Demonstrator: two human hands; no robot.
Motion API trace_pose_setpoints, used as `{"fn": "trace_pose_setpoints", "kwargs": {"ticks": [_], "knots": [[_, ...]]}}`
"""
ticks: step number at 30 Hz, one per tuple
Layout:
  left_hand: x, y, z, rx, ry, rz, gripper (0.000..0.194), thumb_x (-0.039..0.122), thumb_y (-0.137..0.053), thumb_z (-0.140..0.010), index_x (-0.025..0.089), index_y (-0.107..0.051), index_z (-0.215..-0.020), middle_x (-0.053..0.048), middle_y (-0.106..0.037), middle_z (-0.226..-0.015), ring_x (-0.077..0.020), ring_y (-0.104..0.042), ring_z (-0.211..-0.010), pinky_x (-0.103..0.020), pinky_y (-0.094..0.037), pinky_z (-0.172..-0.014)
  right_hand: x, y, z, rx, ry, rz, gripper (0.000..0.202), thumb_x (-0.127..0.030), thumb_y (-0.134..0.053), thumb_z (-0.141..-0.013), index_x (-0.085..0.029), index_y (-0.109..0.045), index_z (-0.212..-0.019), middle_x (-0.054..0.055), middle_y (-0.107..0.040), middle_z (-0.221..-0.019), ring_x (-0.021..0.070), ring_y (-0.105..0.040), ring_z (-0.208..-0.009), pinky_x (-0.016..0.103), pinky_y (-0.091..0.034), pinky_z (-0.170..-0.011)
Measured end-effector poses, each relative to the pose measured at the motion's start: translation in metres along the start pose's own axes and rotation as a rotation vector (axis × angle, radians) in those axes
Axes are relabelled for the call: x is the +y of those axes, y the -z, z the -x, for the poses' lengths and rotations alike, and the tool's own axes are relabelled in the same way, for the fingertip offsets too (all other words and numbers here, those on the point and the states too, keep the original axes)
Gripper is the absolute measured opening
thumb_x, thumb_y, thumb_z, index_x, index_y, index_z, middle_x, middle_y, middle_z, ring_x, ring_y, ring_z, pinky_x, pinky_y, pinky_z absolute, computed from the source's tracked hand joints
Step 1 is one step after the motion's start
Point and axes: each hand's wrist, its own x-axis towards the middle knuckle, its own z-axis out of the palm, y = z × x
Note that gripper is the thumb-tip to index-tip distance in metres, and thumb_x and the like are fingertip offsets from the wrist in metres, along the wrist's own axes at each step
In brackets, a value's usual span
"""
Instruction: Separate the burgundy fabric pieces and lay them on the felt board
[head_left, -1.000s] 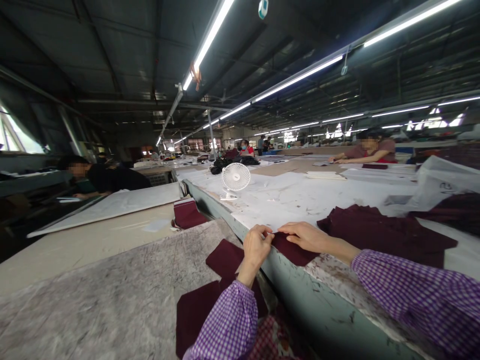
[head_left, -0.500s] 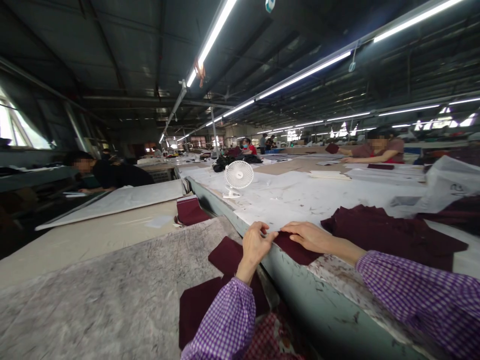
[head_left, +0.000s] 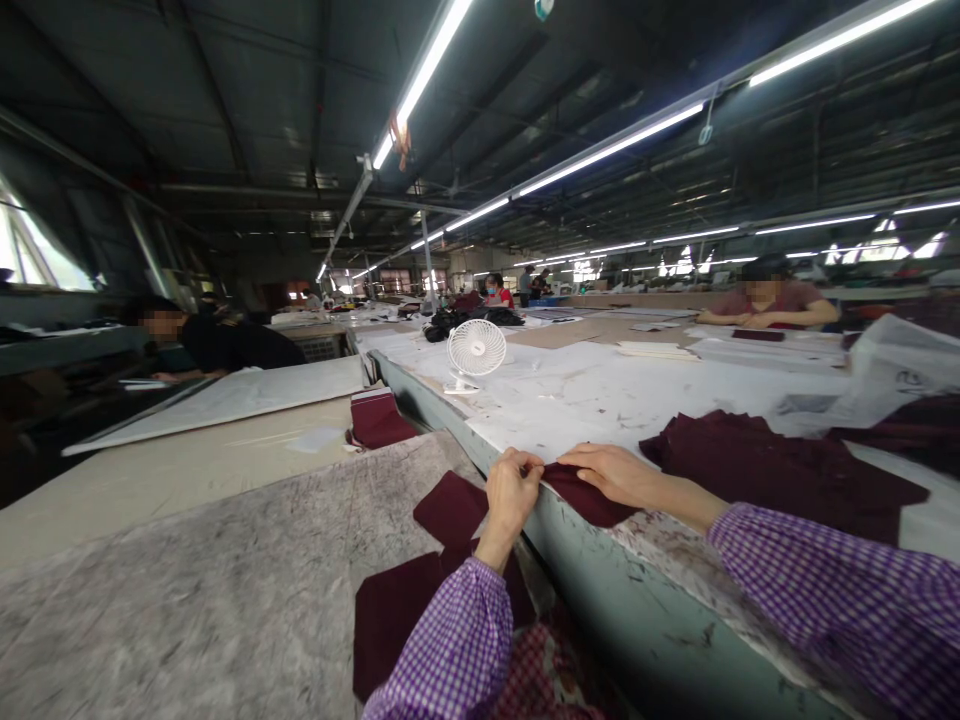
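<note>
A small maroon fabric piece lies at the edge of the white-covered table, its near end hanging slightly over. My left hand pinches the left corner of this piece between thumb and fingers. Across its top rests my right hand, fingers stretched out and lying on the cloth. More maroon fabric pieces lie on the lower grey table beside my left forearm, one partly hidden under my sleeve. To the right of my right hand spreads a larger pile of maroon fabric.
A white clip fan stands on the white-covered table. A bundle of maroon cloth sits by the gap between tables. Translucent plastic sheeting is at right. Co-workers sit at left and far right.
My left fingers have closed on the fabric's corner, which is now slightly lifted. My right hand has hardly moved. The far right co-worker's raised arm has come down to the table.
</note>
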Motion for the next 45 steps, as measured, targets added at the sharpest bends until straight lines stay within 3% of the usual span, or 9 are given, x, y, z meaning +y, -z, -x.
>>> {"fn": "trace_pose_setpoints", "kwargs": {"ticks": [12, 20, 25, 28, 31, 40, 45], "knots": [[-0.007, 0.001, 0.002, -0.014, 0.044, 0.115, 0.009, 0.019, -0.063, -0.076, 0.02, -0.071, -0.072, 0.001, -0.064, -0.077, -0.013, -0.057, -0.072, -0.025, -0.043, -0.07, -0.003, 0.011, -0.007, -0.159, -0.021, 0.055, 0.048, -0.01, -0.043, -0.083, -0.02, -0.059, -0.127, 0.009, -0.061, -0.118, 0.0235, -0.057, -0.106, 0.034, -0.042, -0.094], [-0.033, 0.019, -0.001, 0.044, 0.107, 0.105, 0.009, 0.019, -0.059, -0.077, 0.018, -0.067, -0.074, 0.001, -0.065, -0.075, -0.0121, -0.054, -0.067, -0.025, -0.042, -0.069, -0.01, 0.023, -0.015, -0.279, 0.005, 0.111, 0.055, -0.009, -0.045, -0.081, -0.022, -0.054, -0.133, 0.01, -0.059, -0.111, 0.0252, -0.056, -0.104, 0.035, -0.041, -0.091], [-0.02, 0.015, -0.001, 0.01, 0.045, 0.118, 0.016, 0.028, -0.065, -0.075, 0.02, -0.067, -0.089, 0.003, -0.061, -0.071, -0.0115, -0.052, -0.063, -0.023, -0.04, -0.063, -0.009, 0.021, -0.014, -0.274, -0.006, 0.112, 0.055, -0.01, -0.044, -0.081, -0.022, -0.053, -0.134, 0.01, -0.058, -0.11, 0.0256, -0.056, -0.104, 0.037, -0.041, -0.09], [-0.006, 0.007, -0.001, -0.033, -0.01, 0.007, 0.008, 0.022, -0.063, -0.075, 0.02, -0.068, -0.081, 0.001, -0.062, -0.075, -0.0133, -0.056, -0.071, -0.025, -0.04, -0.067, -0.007, 0.02, -0.013, -0.263, 0.016, 0.104, 0.053, -0.011, -0.043, -0.082, -0.023, -0.054, -0.133, 0.01, -0.058, -0.108, 0.0249, -0.056, -0.102, 0.036, -0.041, -0.09], [0.001, 0.004, 0.0, -0.04, -0.038, -0.089, 0.012, 0.017, -0.057, -0.078, 0.02, -0.068, -0.072, 0.0, -0.063, -0.08, -0.0144, -0.057, -0.074, -0.026, -0.041, -0.07, -0.004, 0.019, -0.013, -0.26, 0.012, 0.092, 0.052, -0.012, -0.043, -0.082, -0.023, -0.054, -0.132, 0.009, -0.058, -0.106, 0.0247, -0.056, -0.1, 0.036, -0.041, -0.089], [-0.01, 0.015, 0.005, -0.004, -0.2, -0.252, 0.018, 0.017, -0.049, -0.086, 0.021, -0.064, -0.077, -0.001, -0.062, -0.084, -0.0163, -0.059, -0.084, -0.027, -0.04, -0.073, -0.003, 0.02, -0.015, -0.269, 0.025, 0.086, 0.054, -0.013, -0.044, -0.08, -0.022, -0.053, -0.134, 0.01, -0.059, -0.11, 0.0243, -0.055, -0.103, 0.035, -0.04, -0.09], [-0.012, 0.012, 0.002, -0.001, -0.154, -0.148, 0.01, 0.025, -0.056, -0.083, 0.02, -0.063, -0.089, -0.001, -0.062, -0.083, -0.0156, -0.058, -0.076, -0.027, -0.042, -0.071, -0.006, 0.022, -0.014, -0.266, 0.019, 0.097, 0.054, -0.013, -0.045, -0.08, -0.022, -0.054, -0.133, 0.01, -0.059, -0.109, 0.0245, -0.056, -0.101, 0.035, -0.041, -0.089]]}}
